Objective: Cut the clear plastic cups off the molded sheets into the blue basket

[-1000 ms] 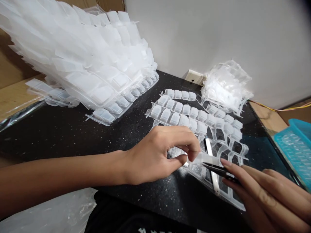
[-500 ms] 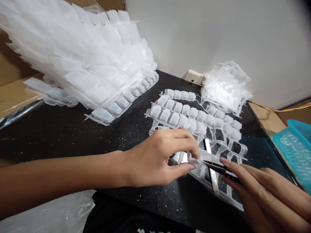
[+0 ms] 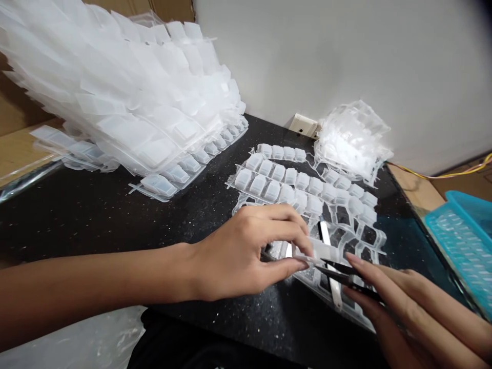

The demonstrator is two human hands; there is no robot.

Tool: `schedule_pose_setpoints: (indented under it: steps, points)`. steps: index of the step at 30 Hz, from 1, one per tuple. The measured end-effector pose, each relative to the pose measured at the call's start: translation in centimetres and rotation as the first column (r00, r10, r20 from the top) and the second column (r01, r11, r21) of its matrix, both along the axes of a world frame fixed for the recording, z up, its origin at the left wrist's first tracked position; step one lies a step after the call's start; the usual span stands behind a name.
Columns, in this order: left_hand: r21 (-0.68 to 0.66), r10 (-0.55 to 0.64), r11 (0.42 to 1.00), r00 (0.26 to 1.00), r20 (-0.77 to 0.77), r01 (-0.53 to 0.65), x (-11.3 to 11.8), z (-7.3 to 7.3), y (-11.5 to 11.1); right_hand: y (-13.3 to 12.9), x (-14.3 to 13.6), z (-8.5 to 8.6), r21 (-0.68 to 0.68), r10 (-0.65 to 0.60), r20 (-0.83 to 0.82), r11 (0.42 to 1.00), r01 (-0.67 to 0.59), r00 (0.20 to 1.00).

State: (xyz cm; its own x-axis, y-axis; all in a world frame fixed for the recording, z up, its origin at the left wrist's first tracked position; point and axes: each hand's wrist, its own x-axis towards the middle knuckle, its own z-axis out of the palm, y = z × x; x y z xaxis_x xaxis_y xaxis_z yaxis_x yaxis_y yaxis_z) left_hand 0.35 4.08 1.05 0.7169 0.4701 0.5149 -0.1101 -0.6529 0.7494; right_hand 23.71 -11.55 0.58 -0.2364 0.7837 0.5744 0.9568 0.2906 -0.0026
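My left hand pinches a translucent white plastic piece between thumb and fingers, over a moulded frame on the table. Part of that piece is hidden behind my fingertips. In my right hand is a pair of black pointed tweezers, its two prongs slightly apart beside the piece. Beneath them a slim white-and-silver tool lies across the frame. Just beyond my left hand, rows of translucent keycap-like pieces are still joined to their plastic frames.
A tall leaning stack of translucent moulded sheets stands on the black speckled table at the left. Tangled clear frames are piled by the wall near a white socket box. A blue basket is at the right edge.
The tweezers' tips have come away from the plastic piece and spread apart, slightly lower. My left hand keeps its pinch. The whole view has shifted a little.
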Motion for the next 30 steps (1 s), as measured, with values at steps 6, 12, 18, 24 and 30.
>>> schedule_pose_setpoints:
  steps: [6,12,18,24,30]
  points:
    - [-0.051,-0.011,0.999,1.000,0.010,0.012,0.05,0.11,-0.06,-0.24,-0.22,0.09,-0.010,-0.013,0.042,1.000,0.013,0.999]
    - [-0.050,-0.003,0.999,1.000,0.004,0.003,0.07,0.18,-0.06,-0.46,0.13,-0.49,0.004,0.005,0.048,1.000,-0.005,0.999]
    - [-0.048,0.005,0.999,1.000,0.014,-0.004,0.06,0.14,-0.04,0.18,0.53,-0.49,0.058,0.023,0.075,0.998,-0.027,0.997]
    - [-0.038,0.007,0.999,1.000,-0.002,-0.007,0.06,0.12,-0.06,0.32,0.35,-0.31,0.061,0.020,0.074,0.998,-0.025,0.997]
    - [0.002,0.008,1.000,1.000,-0.006,-0.008,-0.02,0.15,-0.10,0.20,0.53,-0.64,0.043,0.023,0.050,0.999,-0.025,0.999]
